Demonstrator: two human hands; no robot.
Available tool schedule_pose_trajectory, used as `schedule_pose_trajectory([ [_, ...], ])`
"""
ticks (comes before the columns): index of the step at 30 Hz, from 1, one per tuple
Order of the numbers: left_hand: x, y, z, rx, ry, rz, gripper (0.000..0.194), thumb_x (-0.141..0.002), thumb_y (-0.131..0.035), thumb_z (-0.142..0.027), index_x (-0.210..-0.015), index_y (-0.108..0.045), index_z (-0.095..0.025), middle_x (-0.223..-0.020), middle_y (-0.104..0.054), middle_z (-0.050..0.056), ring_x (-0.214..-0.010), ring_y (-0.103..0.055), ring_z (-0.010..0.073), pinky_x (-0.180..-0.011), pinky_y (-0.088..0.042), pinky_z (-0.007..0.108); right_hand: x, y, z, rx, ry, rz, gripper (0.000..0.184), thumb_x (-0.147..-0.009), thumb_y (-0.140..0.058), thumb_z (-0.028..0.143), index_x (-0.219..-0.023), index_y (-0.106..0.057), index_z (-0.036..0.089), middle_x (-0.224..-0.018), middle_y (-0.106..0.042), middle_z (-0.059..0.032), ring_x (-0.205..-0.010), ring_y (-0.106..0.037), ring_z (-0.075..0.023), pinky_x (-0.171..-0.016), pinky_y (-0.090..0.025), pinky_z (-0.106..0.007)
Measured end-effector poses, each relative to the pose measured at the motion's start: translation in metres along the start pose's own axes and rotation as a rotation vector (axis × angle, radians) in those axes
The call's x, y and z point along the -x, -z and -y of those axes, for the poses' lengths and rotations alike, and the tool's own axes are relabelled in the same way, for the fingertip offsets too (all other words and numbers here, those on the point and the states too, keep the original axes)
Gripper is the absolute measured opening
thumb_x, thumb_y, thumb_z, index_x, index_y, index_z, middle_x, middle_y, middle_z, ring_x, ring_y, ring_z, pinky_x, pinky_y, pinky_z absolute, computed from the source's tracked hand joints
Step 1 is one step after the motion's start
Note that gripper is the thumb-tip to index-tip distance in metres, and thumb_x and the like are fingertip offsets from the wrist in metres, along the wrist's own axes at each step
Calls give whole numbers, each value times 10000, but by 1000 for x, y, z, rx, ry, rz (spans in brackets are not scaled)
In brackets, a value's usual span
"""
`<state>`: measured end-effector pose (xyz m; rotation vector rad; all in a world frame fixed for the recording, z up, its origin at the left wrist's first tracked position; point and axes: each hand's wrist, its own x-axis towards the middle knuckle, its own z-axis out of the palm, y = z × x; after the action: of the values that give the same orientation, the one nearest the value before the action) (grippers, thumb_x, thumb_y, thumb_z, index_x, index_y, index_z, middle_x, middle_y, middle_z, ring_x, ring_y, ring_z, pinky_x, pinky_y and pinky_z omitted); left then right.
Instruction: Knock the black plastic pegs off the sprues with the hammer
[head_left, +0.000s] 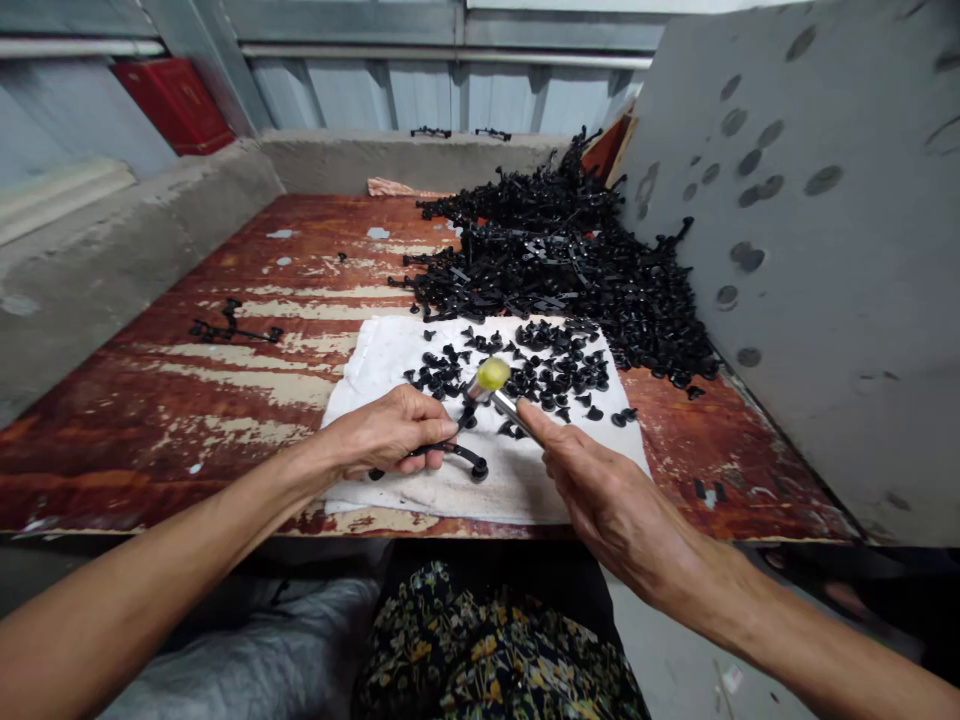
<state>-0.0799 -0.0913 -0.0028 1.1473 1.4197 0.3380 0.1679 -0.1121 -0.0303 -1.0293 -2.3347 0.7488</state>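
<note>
My left hand [401,430] is closed on a slim black bracket [466,456] with round ends, low over a white cloth [525,500]. A small mallet [493,374] with a yellow face and a metal handle is gripped in my right hand [600,485], index finger stretched along the handle. The mallet's head is right above one end of the bracket, beyond my left fingertips; whether they touch I cannot tell. Many small black cup-shaped pieces [561,375] are scattered over the far part of the cloth.
A large heap of black brackets [555,260] covers the back right of the worn red-brown table [300,250], against a grey panel [787,250] with dark round spots. At the left lie a few loose brackets [236,325]. A red box [176,105] rests on the concrete ledge.
</note>
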Motion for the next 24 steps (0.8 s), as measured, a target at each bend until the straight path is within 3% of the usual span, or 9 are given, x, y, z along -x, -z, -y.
schedule_pose_trajectory([
  [2, -1, 2, 1, -9, 1, 20, 345, -749, -680, -446, -615, -581, -144, -404, -472, -39, -313, -316, 30, -321, -152, 146, 0, 3, 3, 33, 31, -7, 655, -912, -380, 84, -1542, -314, 251, -1264, -637, -136, -1100, -646, -270, -934, -552, -478],
  [6, -3, 3, 3, -5, -10, 21, 334, -756, -672, -437, -618, -583, -146, -431, -512, -22, -317, -331, 33, -324, -161, 155, 1, 6, 10, 55, 111, -191, 682, -937, -361, 65, -1571, -217, 270, -1273, -625, -139, -1107, -636, -251, -933, -555, -436],
  [11, -5, 2, 6, -59, -3, 18, 364, -788, -642, -428, -565, -570, -149, -351, -433, -35, -282, -278, 33, -325, -135, 167, 0, 3, 7, 98, 53, 27, 671, -892, -378, 60, -1542, -322, 216, -1159, -669, -166, -925, -694, -263, -810, -601, -462],
  [15, -4, 1, 5, -34, -13, 14, 343, -783, -651, -421, -585, -569, -153, -357, -441, -40, -284, -275, 31, -334, -130, 165, 0, 3, 9, 34, 77, -122, 648, -930, -355, 73, -1556, -272, 213, -1250, -641, -168, -1064, -662, -258, -902, -571, -461],
  [18, -5, 2, 5, -56, -5, 26, 387, -776, -657, -455, -556, -565, -149, -341, -419, -40, -275, -255, 28, -332, -116, 174, 2, 2, 8, 55, 52, 1, 616, -925, -365, 80, -1531, -337, 190, -1291, -629, -177, -1129, -644, -275, -948, -542, -503],
  [22, -10, 2, 7, -79, -9, 38, 390, -782, -637, -464, -559, -565, -152, -352, -433, -37, -281, -265, 36, -335, -137, 183, 2, 1, 4, 16, 41, -71, 617, -928, -357, 84, -1536, -321, 180, -1369, -585, -169, -1163, -628, -254, -988, -520, -475],
  [24, -9, 1, 7, -113, -18, 44, 368, -803, -601, -434, -567, -566, -154, -355, -422, -44, -292, -273, 43, -342, -158, 188, 0, 3, 5, 1, 25, -32, 588, -921, -370, 110, -1503, -398, 187, -1319, -629, -151, -1133, -646, -261, -979, -522, -483],
])
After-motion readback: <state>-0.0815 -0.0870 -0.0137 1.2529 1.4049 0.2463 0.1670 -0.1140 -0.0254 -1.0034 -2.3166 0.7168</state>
